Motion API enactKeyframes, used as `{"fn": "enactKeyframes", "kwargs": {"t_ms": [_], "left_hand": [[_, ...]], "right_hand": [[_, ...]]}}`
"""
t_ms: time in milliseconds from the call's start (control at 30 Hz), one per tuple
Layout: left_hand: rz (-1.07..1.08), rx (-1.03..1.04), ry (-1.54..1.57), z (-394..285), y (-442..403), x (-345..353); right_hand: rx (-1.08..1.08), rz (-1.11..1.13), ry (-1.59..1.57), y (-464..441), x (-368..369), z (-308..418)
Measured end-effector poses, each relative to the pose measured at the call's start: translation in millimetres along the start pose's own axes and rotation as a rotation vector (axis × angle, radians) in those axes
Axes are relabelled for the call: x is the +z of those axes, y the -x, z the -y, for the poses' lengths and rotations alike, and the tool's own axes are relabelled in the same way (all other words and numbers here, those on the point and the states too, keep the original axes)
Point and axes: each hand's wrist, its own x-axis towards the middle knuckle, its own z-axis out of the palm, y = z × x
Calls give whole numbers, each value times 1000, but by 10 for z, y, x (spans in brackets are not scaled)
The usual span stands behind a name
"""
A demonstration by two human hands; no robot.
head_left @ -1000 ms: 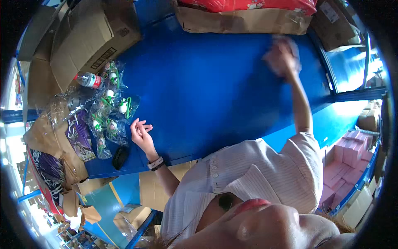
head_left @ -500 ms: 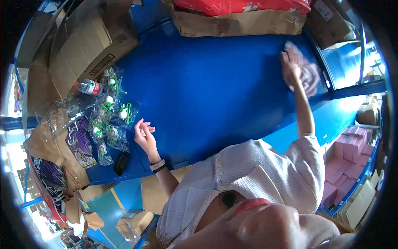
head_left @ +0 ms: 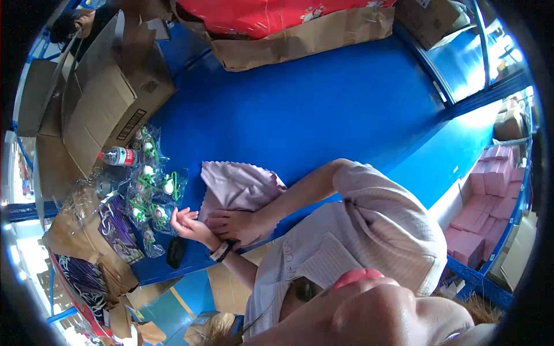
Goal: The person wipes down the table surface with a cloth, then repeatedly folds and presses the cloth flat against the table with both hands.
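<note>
Cloth [head_left: 236,185] on blue table [head_left: 323,109], boxes [head_left: 101,115] around

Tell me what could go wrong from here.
The black object sits near the table's edge; the left hand could nudge it off. The cloth, if pushed toward the bagged trinkets, might drag them along. The bottle lies on its side and could roll if bumped.

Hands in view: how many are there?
2. The right hand rests on the pink cloth; the left hand is at its edge, fingers loosely curled. Others may be hidden behind the boxes.
</note>
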Motion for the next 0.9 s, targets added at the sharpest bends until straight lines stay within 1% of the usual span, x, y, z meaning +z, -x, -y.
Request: {"fn": "enactKeyframes", "kwargs": {"t_ms": [33,100,133,200,233,267,300,333,367,400,433,500,533,567,633,700,767,800,867,900], "left_hand": [[-1,-5,-18,-13,6,-5],[-10,3,-26,-8,8,-19],[-17,9,-38,4,9,-30],[-27,13,-68,18,30,-22],[-22,11,-72,16,41,-27],[-18,-9,-64,14,45,-31],[-17,-26,-51,15,32,-17],[-16,-43,-38,14,16,-1],[-15,-65,-24,15,22,16],[-13,-75,-29,14,63,6],[8,-92,-18,11,103,-3],[55,-102,14,12,51,33],[78,-102,39,11,-3,83],[79,-102,48,0,-28,135],[81,-104,46,-48,20,175],[82,-88,36,-91,31,139],[86,-68,40,-49,-4,116],[96,-61,40,-12,-2,114],[125,-55,36,32,-2,107],[130,-53,37,25,-11,107]], "right_hand": [[-39,96,-40,-46,-19,-26],[-43,-161,-120,-52,147,-272],[29,-210,-7,-3,112,-427],[234,-421,108,253,-145,-888],[486,-392,-229,555,-1011,-759],[753,-431,-542,855,-1888,-624],[803,-659,-600,1217,-2075,-870],[827,-838,-475,1683,-2222,-1090],[883,-958,-295,2166,-2446,-1227],[977,-1021,-63,2698,-2675,-1327],[1110,-1014,210,3258,-2852,-1397],[1452,-871,687,4344,-3064,-1432],[1632,-789,814,4734,-3109,-1389],[1787,-725,874,5004,-3132,-1340],[2005,-642,880,5226,-3133,-1279],[2078,-643,875,5288,-3055,-1337],[2002,-728,952,5190,-2972,-1431],[1999,-741,953,5126,-2905,-1494],[1721,-688,1217,4323,-2682,-1424],[1493,-665,1019,3946,-2659,-1334]]}}
